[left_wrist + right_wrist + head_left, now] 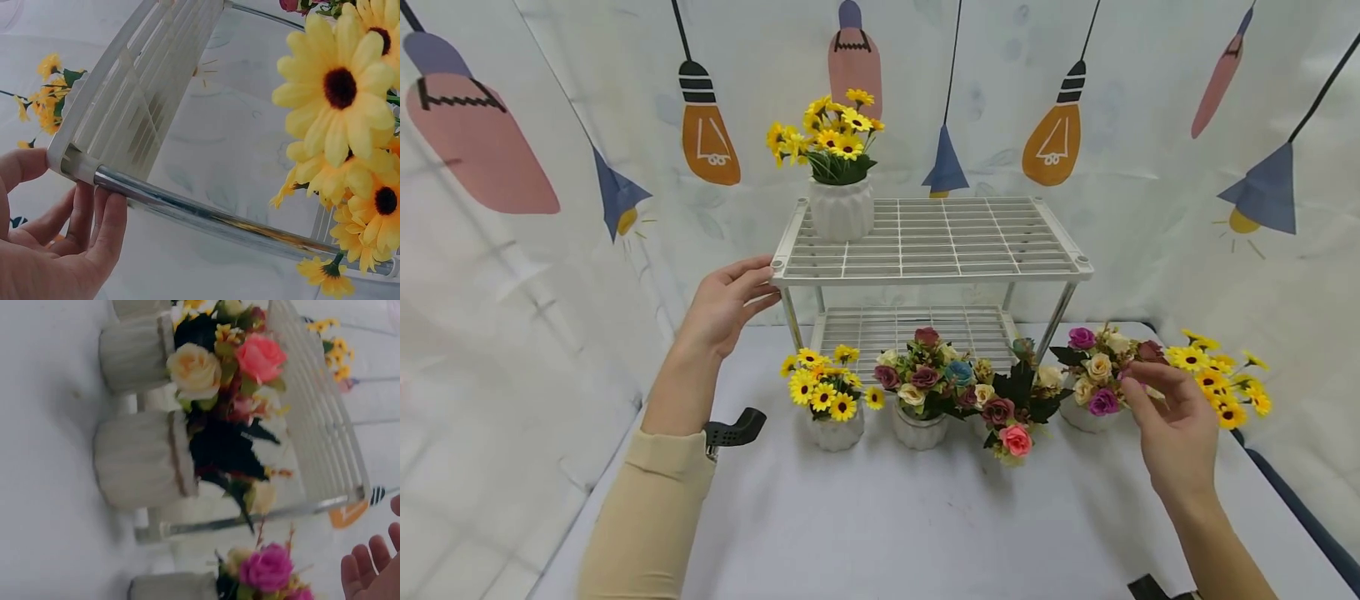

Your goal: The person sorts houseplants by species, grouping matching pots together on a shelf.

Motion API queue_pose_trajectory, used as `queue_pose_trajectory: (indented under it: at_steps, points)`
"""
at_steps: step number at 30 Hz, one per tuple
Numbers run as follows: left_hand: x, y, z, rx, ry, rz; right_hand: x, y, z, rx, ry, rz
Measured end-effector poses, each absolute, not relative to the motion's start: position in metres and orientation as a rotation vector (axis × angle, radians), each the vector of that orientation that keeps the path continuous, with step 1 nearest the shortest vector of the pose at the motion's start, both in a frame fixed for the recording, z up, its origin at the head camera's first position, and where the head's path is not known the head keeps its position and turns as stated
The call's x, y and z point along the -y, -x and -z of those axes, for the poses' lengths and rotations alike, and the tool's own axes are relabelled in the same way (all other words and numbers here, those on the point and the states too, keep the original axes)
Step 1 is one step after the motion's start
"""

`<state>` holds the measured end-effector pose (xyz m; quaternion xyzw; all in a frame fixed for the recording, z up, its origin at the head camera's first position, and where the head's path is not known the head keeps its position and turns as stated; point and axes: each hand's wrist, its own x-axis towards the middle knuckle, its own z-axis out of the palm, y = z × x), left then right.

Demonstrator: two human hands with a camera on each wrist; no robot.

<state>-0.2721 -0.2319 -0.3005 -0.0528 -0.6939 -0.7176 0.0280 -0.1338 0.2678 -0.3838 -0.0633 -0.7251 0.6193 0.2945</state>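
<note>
My left hand (724, 307) grips the front left corner of a white two-tier wire shelf (932, 279); in the left wrist view its fingers (109, 219) touch the corner and the metal post (187, 203). My right hand (1176, 429) hovers by a pot of purple and cream roses (1101, 375) at the shelf's right front. Its fingers are loosely bent, and the right wrist view shows them apart from the flowers. A white pot of yellow daisies (841, 208) stands on the upper tier's left back part.
Before the shelf, a yellow daisy pot (837, 432), a mixed rose pot (919, 429) and a leaning pink rose arrangement (1015, 408) stand in a row on the white table (910, 533). More yellow daisies (1221, 383) are at the far right. A patterned curtain (895, 167) hangs behind.
</note>
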Motion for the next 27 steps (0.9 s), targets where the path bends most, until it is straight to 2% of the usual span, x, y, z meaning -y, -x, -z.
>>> queue_pose_trajectory:
  at_steps: [9, 18, 23, 27]
  points:
    - [0.23, 0.273, 0.299, 2.16, 0.155, 2.194, -0.313, 0.128, 0.421, 1.795, 0.411, -1.241]
    - [0.231, 0.272, 0.3, 2.161, 0.144, 2.194, -0.338, 0.122, 0.441, 1.69, 0.77, -1.281]
    - [0.231, 0.272, 0.299, 2.154, 0.136, 2.198, -0.353, 0.124, 0.444, 1.693, 1.031, -1.56]
    - [0.23, 0.272, 0.299, 2.148, 0.132, 2.213, -0.364, 0.129, 0.451, 1.792, 1.14, -1.666]
